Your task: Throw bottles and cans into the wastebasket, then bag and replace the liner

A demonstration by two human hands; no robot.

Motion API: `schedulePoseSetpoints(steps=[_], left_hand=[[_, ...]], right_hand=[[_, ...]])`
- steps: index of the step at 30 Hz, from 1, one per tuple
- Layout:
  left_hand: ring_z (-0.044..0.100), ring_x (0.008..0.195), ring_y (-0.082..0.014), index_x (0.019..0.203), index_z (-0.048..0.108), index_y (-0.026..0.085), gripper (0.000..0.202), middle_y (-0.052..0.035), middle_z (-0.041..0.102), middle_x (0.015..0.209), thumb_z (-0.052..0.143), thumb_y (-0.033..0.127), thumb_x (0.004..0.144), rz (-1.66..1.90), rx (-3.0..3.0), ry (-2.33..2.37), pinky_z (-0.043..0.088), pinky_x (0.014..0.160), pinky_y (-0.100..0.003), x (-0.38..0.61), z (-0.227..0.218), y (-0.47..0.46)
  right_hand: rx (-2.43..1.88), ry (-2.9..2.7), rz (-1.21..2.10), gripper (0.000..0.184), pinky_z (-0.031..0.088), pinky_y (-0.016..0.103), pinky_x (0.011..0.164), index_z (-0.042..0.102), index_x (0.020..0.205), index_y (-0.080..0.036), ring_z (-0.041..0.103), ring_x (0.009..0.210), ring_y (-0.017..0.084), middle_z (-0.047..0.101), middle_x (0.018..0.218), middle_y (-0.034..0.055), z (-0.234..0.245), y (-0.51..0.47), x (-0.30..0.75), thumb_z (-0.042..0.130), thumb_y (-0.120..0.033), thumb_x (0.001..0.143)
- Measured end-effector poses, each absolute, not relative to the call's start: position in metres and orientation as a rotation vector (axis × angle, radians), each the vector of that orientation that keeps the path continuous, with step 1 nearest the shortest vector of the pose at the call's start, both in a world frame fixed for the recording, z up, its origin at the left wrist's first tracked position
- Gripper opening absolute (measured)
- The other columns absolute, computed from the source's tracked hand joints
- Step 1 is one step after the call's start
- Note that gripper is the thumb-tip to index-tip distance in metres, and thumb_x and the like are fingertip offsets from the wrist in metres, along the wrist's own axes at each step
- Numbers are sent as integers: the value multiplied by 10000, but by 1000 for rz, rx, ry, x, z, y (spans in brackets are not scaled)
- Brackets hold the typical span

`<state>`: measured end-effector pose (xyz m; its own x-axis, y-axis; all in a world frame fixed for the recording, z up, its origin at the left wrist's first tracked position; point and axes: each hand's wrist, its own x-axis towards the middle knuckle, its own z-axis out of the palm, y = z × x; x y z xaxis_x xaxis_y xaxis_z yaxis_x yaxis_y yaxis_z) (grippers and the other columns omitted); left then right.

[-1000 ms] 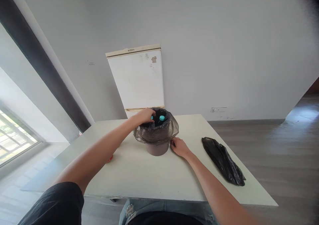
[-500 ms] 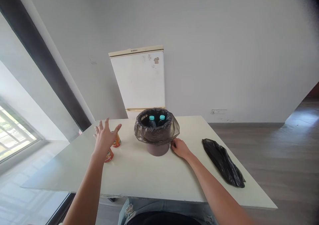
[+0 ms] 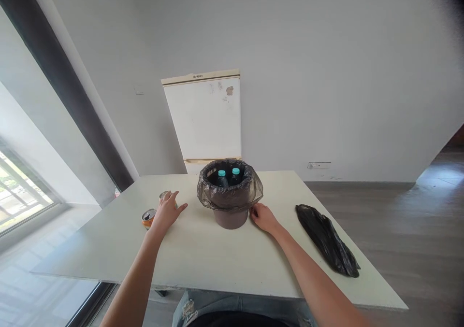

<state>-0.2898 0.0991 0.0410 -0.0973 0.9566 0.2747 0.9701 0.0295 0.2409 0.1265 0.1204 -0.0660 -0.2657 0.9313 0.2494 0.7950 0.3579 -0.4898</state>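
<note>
- Bin stands upright on our pale table; we treat it as the clock's centre, with twelve pointing away from us.
- Dark, see-through liner fills the bin and folds loosely over its rim.
- Inside, we see two bottles side by side, their turquoise caps upward.
- At nine o'clock, our left hand is spread, thumb well apart from the fingers, around the far can, which it mostly hides; we cannot tell whether they touch.
- Toward half past eight, beyond that hand, an orange near can stands upright, its top opened.
- At four, our right hand rests beside the bin, fingers curled under the liner's edge; we cannot tell whether they pinch it.
- Between three and four lies a crumpled black bag.
- Toward eleven, beyond the table, stands a white fridge.
</note>
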Motion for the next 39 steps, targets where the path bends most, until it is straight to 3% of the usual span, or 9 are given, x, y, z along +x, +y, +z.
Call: schedulePoseSetpoints(steps=[4, 8, 13, 18, 24, 29, 33, 39], left_hand=[[458, 1452, -356, 1469, 545, 181, 591, -185, 468, 1583, 639, 402, 929, -563, -2020, -2202, 370, 1191, -438, -293, 35, 101], [439, 1444, -363, 1489, 518, 175, 598, -194, 423, 1597, 599, 437, 957, -627, -1840, -2224, 391, 1180, -454, -296, 43, 101], [444, 1437, -368, 1435, 552, 162, 546, -202, 429, 1592, 584, 432, 961, -456, -1814, -2284, 405, 1150, -437, -298, 53, 104], [626, 1189, -371, 1259, 645, 180, 366, -179, 656, 1297, 576, 328, 932, -361, -1823, -2349, 473, 987, -442, -296, 57, 110], [645, 1142, -372, 1143, 641, 162, 301, -227, 630, 1306, 588, 371, 933, -364, -1798, -2403, 480, 889, -397, -292, 63, 121], [689, 923, -320, 1023, 628, 185, 149, -167, 706, 1045, 523, 244, 935, -371, -1786, -2489, 469, 705, -356, -286, 66, 131], [678, 988, -316, 973, 616, 193, 115, -153, 700, 1054, 518, 200, 913, -446, -1766, -2454, 470, 741, -350, -280, 78, 129], [663, 974, -290, 986, 609, 217, 156, -122, 687, 1085, 499, 325, 964, -781, -1664, -2254, 486, 818, -367, -273, 132, 107]], right_hand=[[-1494, -2127, 370, 166, 358, 276, 781, 598, 925, -206, 587, 892, 191, 672, 954, 52, -66, 120, 126, 502, -84, 866], [-1493, -2127, 370, 163, 359, 274, 777, 596, 925, -207, 587, 888, 190, 672, 963, 52, -68, 121, 128, 508, -86, 860], [-1487, -2125, 369, 167, 362, 276, 783, 595, 922, -208, 589, 895, 192, 673, 971, 52, -71, 122, 129, 505, -84, 856], [-1493, -2122, 362, 150, 363, 279, 773, 594, 925, -209, 584, 870, 191, 673, 953, 54, -70, 121, 128, 502, -101, 877], [-1483, -2132, 347, 139, 368, 276, 774, 579, 903, -210, 587, 884, 194, 672, 944, 51, -68, 120, 128, 507, -97, 866], [-1494, -2131, 344, 128, 370, 277, 776, 582, 894, -211, 587, 873, 191, 672, 941, 51, -70, 122, 127, 512, -106, 877], [-1502, -2130, 337, 106, 372, 283, 791, 588, 892, -207, 591, 891, 200, 675, 942, 59, -71, 123, 127, 524, -123, 892], [-1494, -2132, 347, 135, 371, 276, 779, 598, 910, -207, 593, 875, 190, 677, 952, 56, -69, 122, 128, 514, -103, 885]])
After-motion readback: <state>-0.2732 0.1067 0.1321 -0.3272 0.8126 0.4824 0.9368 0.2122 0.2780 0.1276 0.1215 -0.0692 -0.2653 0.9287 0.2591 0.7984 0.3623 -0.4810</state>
